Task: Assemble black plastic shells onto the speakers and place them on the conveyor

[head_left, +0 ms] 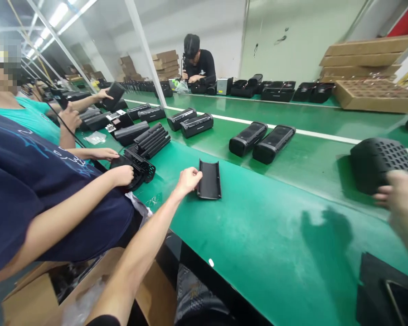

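Observation:
My left hand [189, 179] pinches the left edge of a black trough-shaped plastic cover [210, 180], whose hollow side faces up on the green bench. Far to the right, my right hand [403, 192] grips a black housing with a perforated face [382, 163]; its fingers are partly blurred. The housing is held over the bench near the white line, and whether it touches the surface I cannot tell. A shadow falls on the bench between the two hands.
Pairs of black housings [274, 144] stand on the green belt [313, 167]. Stacked long covers [153, 140] lie left, beside a co-worker's hands [122, 175]. A dark sheet [384, 290] lies front right, a small white piece [211, 262] near the edge. Across sits another person [204, 63].

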`<state>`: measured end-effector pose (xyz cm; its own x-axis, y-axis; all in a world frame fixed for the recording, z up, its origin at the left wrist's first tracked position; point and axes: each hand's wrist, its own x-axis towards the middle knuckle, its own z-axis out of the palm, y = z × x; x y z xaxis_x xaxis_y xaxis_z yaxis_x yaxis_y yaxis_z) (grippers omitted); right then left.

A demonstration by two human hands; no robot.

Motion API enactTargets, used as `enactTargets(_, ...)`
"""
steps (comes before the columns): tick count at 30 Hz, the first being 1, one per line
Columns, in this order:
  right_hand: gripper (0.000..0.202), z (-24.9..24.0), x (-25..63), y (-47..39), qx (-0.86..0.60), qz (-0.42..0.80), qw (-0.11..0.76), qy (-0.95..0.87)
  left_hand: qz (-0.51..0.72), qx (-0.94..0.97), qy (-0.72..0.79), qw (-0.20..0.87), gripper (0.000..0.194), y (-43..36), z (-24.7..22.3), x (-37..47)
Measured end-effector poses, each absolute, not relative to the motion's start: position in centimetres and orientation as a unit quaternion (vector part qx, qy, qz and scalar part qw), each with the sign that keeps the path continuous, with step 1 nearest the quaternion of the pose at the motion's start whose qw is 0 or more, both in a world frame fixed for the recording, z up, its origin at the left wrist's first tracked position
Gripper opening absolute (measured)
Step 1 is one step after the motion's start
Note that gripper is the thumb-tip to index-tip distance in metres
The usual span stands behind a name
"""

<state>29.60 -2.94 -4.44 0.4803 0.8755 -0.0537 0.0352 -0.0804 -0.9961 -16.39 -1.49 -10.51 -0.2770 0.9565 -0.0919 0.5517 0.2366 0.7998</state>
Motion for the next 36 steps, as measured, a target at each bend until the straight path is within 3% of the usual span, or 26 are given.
enactTargets(2, 0.079, -5.6, 24.7, -7.2, -0.643, 0.399, 0.516, -0.402, 0.363, 0.49, 0.708, 0.356, 0.018, -4.2, -10.8, -13.7)
enactTargets(6, 0.102, -10.0, 16.8, -14.9, -0.544, 0.59, 0.408, -0.434, 0.406, 0.448, 0.653, 0.456, 0.033, -10.7, -11.3, -7.5)
enactTargets(12, 0.058, -13.0, 17.5, -19.3, -0.507, 0.624, 0.458, -0.379, 0.503, 0.324, 0.512, 0.617, 0.062, -18.4, -11.9, -4.0)
enactTargets(16, 0.051, -12.9, 21.5, -20.9, -0.486, 0.704, 0.404, -0.324, 0.446, 0.278, 0.528, 0.667, 0.075, -19.4, -12.4, -6.2)
enactTargets(21, 0.051, -14.2, 23.9, -21.9, -0.463, 0.754, 0.348, -0.309, 0.322, 0.345, 0.505, 0.723, 0.061, -19.6, -13.0, -7.2)
enactTargets(36, 0.061, -14.3, 24.6, -23.0, -0.544, 0.654, 0.276, -0.448, 0.323, 0.414, 0.497, 0.691, 0.049, -22.2, -14.0, -7.1)
